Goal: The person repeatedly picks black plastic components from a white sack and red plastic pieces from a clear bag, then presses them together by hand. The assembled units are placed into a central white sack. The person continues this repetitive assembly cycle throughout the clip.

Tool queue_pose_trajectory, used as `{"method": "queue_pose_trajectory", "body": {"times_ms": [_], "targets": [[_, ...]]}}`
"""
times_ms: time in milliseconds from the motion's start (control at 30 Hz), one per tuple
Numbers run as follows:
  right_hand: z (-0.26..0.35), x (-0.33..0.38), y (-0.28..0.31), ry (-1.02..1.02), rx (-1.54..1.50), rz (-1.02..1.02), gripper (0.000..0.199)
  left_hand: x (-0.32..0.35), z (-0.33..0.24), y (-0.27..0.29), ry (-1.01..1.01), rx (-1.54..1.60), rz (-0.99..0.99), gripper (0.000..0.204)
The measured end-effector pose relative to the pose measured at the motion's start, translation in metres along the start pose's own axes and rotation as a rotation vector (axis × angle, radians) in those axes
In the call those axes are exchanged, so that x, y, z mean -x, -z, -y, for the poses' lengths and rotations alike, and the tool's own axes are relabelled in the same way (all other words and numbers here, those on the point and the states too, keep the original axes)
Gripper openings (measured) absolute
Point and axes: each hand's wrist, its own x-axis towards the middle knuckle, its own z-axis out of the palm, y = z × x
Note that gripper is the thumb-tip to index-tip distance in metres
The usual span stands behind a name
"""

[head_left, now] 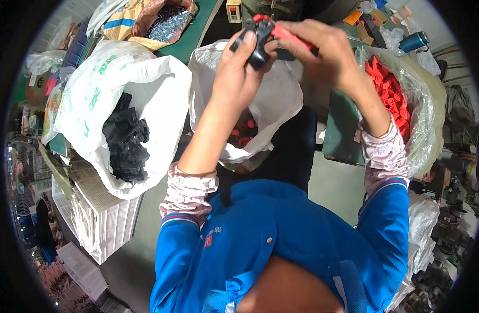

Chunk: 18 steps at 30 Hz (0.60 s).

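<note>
My left hand (234, 73) is closed round a black moulded plastic part (259, 55), its thumb pressed on the near side. My right hand (327, 51), slightly blurred, grips a long red plastic piece (290, 36) that meets the black part at its upper end. Whether the two are joined cannot be made out. Both hands are raised over an open white sack (281, 88) with red and dark pieces (243, 133) inside. At the left, a white woven sack (156, 94) holds black plastic parts (127, 141). Red plastic pieces (389, 94) fill a clear bag at the right.
A paper sack (132, 31) of small metal screws or pins (169, 25) stands on the green bench (341, 128) surface at the back left. A small box (234, 10) sits at the back. Beyond the red pieces is a teal cup (414, 41). White stacked bundles (106, 224) stand at the lower left.
</note>
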Motion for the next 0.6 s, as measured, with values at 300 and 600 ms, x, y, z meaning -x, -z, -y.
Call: {"method": "queue_pose_trajectory", "body": {"times_ms": [300,600], "targets": [[-0.024,0.011,-0.033,-0.553,-0.583,0.032,0.034,-0.022,-0.022,-0.015,0.111,-0.429,-0.158,0.03],[-0.015,0.069,-0.018,-0.739,-0.698,-0.202,0.045,0.129,-0.071,0.099,-0.651,-1.687,-0.6,0.048]]}}
